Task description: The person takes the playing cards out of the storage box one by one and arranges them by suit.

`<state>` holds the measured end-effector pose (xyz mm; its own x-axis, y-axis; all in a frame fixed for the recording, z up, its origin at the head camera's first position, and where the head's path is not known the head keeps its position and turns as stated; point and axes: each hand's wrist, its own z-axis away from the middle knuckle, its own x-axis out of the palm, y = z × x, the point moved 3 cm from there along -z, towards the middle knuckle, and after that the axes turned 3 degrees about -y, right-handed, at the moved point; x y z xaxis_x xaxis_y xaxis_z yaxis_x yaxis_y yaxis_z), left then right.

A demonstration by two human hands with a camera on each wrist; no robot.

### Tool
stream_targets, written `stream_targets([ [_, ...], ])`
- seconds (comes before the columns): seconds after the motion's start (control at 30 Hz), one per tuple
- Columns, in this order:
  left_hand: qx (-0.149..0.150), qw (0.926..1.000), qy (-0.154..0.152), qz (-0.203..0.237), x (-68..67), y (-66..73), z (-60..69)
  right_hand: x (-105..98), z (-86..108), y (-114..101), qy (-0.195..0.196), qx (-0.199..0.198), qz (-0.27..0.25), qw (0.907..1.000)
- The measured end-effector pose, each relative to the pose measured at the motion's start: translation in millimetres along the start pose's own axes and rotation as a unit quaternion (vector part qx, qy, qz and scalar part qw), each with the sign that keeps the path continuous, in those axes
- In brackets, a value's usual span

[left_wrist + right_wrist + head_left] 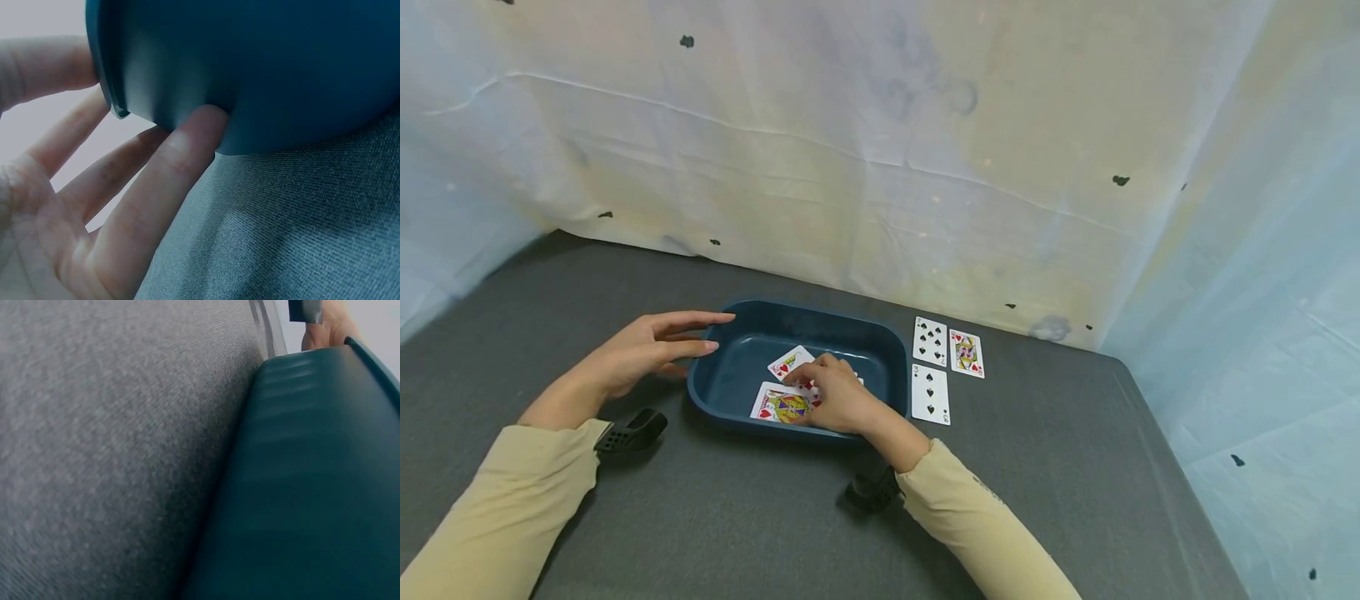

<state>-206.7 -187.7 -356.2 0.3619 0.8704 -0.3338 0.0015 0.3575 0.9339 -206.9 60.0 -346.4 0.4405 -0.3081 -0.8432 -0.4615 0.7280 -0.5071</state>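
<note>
A dark blue tray holds several playing cards, among them a face card with red hearts and a tilted red-suited card. My left hand touches the tray's left end, fingers lightly bent and spread. In the left wrist view, fingertips of the left hand rest against the tray wall. Inside the tray, my right hand reaches down over the cards, thumb and index finger apart. It partly covers the cards beneath. The right wrist view shows the tray's outer wall, not the right hand.
Right of the tray, a seven of spades, a red face card and a three of spades lie face up on the dark grey table. Pale sheeting hangs behind the table and along both sides.
</note>
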Motion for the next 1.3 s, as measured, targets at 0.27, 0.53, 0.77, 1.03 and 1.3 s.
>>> stream_targets([
  [0.27,-0.003,1.0,0.001,-0.005,-0.1,-0.9,-0.6,-0.3,0.1,-0.1,0.011,0.006,-0.053,0.9985],
  [0.53,-0.003,1.0,0.001,-0.005,0.2,-1.5,-1.5,-6.5,3.5,2.6,0.066,0.009,-0.168,0.9835],
  [0.77,-0.002,1.0,0.0,-0.003,0.4,-2.7,-0.9,-12.6,6.0,9.6,0.111,0.041,-0.248,0.9617],
  [1.03,-0.005,0.9999,0.003,-0.011,0.0,-2.7,-1.1,-18.4,6.2,11.7,0.143,0.041,-0.304,0.9409],
  [1.3,-0.004,0.9999,0.003,-0.01,0.4,-1.5,-1.0,-24.6,7.7,16.7,0.218,0.039,-0.361,0.906],
])
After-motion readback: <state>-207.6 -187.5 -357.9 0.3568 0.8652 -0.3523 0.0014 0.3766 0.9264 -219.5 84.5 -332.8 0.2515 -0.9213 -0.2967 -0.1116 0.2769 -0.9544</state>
